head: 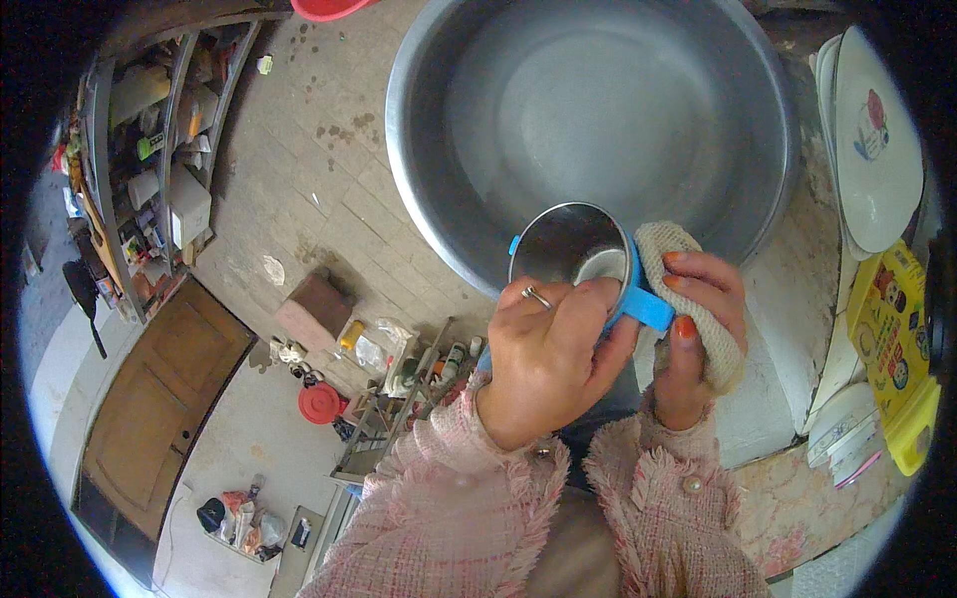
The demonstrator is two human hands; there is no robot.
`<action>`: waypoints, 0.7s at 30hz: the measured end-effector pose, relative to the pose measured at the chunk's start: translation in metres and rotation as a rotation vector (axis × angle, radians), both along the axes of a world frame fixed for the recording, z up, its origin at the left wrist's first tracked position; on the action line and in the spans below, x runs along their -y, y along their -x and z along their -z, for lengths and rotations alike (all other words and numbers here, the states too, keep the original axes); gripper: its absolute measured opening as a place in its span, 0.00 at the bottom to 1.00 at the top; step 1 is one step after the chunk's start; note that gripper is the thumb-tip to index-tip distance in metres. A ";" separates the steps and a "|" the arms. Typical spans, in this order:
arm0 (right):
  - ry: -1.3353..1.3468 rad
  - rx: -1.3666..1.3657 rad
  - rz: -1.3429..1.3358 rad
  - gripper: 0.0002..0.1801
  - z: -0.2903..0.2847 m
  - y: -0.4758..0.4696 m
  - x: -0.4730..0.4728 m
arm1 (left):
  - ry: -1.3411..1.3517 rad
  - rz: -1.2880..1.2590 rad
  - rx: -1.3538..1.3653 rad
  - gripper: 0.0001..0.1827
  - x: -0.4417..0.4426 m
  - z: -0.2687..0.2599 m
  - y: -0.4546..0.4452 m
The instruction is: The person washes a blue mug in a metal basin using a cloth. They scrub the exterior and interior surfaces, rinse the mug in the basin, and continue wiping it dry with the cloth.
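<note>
My left hand (557, 333) grips a metal-lined mug (570, 243) by its near rim, with some fingers inside the opening. The mug's blue handle (647, 308) points to the right, and its mouth is turned up towards me. Bent within my right hand (699, 329) is a cream textured scrubbing pad (665, 250), held close to the handle side of the mug. Whether the pad touches the mug there, I cannot tell. Both hands are at the near edge of a large metal basin (598, 112), and the mug overlaps its rim. My left fingertips are hidden in the mug.
White plates (878, 142) lean at the right, above a yellow package (890, 321) and stacked bowls (845, 426). A cluttered shelf (161, 157) and a brown wooden door (164, 404) lie left. On the tiled floor (329, 172) stand a brown block (314, 310) and a red bucket (319, 404).
</note>
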State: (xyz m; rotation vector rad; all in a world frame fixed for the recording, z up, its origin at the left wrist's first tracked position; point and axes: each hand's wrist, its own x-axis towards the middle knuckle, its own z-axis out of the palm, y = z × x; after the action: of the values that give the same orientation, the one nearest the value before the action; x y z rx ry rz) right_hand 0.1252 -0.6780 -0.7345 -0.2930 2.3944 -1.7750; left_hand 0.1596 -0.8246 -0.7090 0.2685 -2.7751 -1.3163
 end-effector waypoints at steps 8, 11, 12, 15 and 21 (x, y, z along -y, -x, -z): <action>-0.048 -0.238 -0.142 0.14 0.001 -0.005 0.010 | -0.065 -0.037 0.078 0.15 0.000 0.004 -0.007; 0.003 -0.097 -0.098 0.11 -0.005 -0.003 0.009 | -0.136 -0.083 0.113 0.14 -0.001 0.003 -0.009; 0.018 -0.021 -0.066 0.11 -0.007 -0.003 0.008 | -0.162 -0.095 0.125 0.14 -0.001 0.002 -0.009; -0.032 0.089 -0.037 0.09 0.004 0.000 -0.002 | -0.102 -0.098 0.122 0.13 0.005 -0.005 -0.003; 0.072 0.020 -0.021 0.13 0.001 -0.007 0.003 | -0.053 -0.020 0.113 0.13 0.005 0.001 -0.009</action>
State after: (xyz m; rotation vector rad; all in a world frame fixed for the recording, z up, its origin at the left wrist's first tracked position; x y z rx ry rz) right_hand 0.1325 -0.6806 -0.7356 -0.3065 2.3083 -1.8492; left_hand 0.1686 -0.8294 -0.7103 0.3844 -2.8236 -1.4138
